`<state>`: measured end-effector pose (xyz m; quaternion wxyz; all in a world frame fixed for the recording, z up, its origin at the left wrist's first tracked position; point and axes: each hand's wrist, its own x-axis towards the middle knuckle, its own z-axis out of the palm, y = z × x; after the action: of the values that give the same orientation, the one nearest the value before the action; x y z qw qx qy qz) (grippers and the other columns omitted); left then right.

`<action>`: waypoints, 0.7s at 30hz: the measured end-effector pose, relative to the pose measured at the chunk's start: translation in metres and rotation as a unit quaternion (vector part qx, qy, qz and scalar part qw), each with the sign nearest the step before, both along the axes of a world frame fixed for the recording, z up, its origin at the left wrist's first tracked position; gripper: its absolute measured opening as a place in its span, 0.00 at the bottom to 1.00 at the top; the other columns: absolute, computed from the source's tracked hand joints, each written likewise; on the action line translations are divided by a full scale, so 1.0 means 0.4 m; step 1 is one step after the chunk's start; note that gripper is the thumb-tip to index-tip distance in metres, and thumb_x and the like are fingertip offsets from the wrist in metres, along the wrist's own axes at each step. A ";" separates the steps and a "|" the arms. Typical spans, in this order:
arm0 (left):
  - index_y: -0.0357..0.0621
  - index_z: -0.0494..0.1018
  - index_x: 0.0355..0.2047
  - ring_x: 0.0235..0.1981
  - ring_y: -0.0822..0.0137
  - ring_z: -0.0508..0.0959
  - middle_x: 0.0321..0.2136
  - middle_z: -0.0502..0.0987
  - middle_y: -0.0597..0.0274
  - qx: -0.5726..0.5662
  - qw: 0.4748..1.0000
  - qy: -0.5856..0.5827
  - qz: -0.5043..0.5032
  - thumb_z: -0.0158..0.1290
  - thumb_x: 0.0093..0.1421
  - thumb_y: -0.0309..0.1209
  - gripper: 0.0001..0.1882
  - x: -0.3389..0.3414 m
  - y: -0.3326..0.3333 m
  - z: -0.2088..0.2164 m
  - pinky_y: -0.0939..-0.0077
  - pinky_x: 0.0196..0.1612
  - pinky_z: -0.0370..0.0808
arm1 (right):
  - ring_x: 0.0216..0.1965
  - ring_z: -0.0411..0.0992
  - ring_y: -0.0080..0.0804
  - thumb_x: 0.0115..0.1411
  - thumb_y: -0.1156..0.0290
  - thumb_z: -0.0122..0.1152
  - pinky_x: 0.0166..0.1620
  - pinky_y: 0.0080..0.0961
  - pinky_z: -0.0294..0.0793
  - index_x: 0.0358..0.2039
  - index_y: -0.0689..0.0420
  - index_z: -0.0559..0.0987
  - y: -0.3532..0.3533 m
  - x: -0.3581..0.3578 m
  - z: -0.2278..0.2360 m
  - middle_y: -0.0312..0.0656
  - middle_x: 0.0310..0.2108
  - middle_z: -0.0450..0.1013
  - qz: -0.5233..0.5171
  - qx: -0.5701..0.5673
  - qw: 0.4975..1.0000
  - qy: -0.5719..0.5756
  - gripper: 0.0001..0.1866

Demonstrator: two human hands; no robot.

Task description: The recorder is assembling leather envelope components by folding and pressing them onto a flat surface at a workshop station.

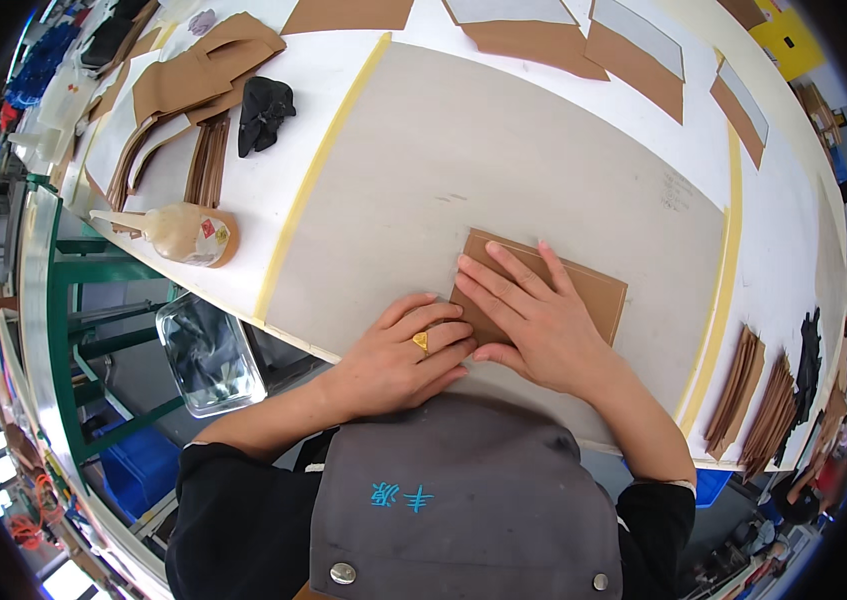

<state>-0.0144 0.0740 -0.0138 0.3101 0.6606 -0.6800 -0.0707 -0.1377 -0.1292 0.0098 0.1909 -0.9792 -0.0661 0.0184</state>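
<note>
By the near edge of the worktable [323, 70], on the grey mat [523, 150], covering part of the brown panel [600, 298] with the right hand [548, 325], spread flat; curling the left hand [411, 345] at the panel's left end, cannot tell whether pinching. Farther left, a spouted bottle [191, 235]; toward the near right corner, brown strips [735, 390].

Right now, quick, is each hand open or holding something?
Left hand: fingers bent at the left edge of the brown panel; grip can't be told.
Right hand: open, flat on the panel, fingers spread.
</note>
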 end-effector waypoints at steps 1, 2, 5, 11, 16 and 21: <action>0.43 0.78 0.44 0.55 0.60 0.73 0.48 0.76 0.62 0.001 1.000 0.000 0.003 0.64 0.54 0.33 0.17 0.000 -0.002 0.002 0.53 0.62 0.67 | 0.72 0.53 0.36 0.60 0.44 0.60 0.72 0.56 0.44 0.67 0.50 0.67 -0.008 0.008 -0.004 0.34 0.69 0.61 -0.010 -0.021 1.000 -0.004 0.39; 0.44 0.78 0.43 0.55 0.59 0.74 0.47 0.76 0.63 -0.002 1.000 0.001 0.004 0.65 0.54 0.33 0.16 -0.001 -0.004 0.005 0.53 0.61 0.68 | 0.72 0.53 0.35 0.60 0.44 0.60 0.72 0.55 0.44 0.68 0.49 0.65 -0.017 0.016 -0.007 0.33 0.69 0.61 -0.021 -0.041 0.999 -0.008 0.39; 0.45 0.79 0.42 0.54 0.59 0.74 0.46 0.77 0.64 0.004 1.000 0.006 0.000 0.66 0.53 0.33 0.16 -0.001 -0.007 0.006 0.52 0.60 0.68 | 0.72 0.52 0.35 0.60 0.44 0.59 0.72 0.54 0.44 0.69 0.49 0.64 -0.059 0.051 -0.021 0.32 0.71 0.57 -0.045 -0.084 0.995 -0.010 0.40; 0.46 0.78 0.44 0.53 0.60 0.75 0.46 0.77 0.65 0.038 0.999 0.018 -0.006 0.67 0.52 0.36 0.19 0.011 -0.019 0.030 0.52 0.62 0.65 | 0.72 0.52 0.40 0.61 0.46 0.59 0.72 0.52 0.46 0.69 0.58 0.61 -0.040 -0.010 -0.008 0.41 0.72 0.55 -0.123 -0.071 0.990 -0.022 0.43; 0.43 0.76 0.53 0.56 0.56 0.75 0.52 0.77 0.59 0.051 0.998 0.034 -0.022 0.63 0.56 0.37 0.25 0.020 -0.094 0.082 0.50 0.64 0.63 | 0.73 0.52 0.44 0.59 0.46 0.61 0.72 0.48 0.48 0.69 0.61 0.60 0.029 -0.197 0.046 0.48 0.71 0.56 -0.140 0.049 0.989 0.025 0.46; 0.39 0.60 0.67 0.71 0.51 0.57 0.69 0.60 0.51 0.119 0.970 0.051 -0.206 0.54 0.65 0.39 0.34 -0.022 -0.239 0.105 0.49 0.71 0.53 | 0.71 0.56 0.43 0.61 0.45 0.60 0.71 0.47 0.52 0.66 0.61 0.66 0.066 -0.255 0.011 0.48 0.68 0.61 -0.176 0.044 0.983 0.011 0.41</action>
<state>-0.0233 -0.0216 0.0281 0.2428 0.5339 -0.7713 -0.2471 -0.2398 -0.1029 0.0142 0.2346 -0.9660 0.1083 -0.0074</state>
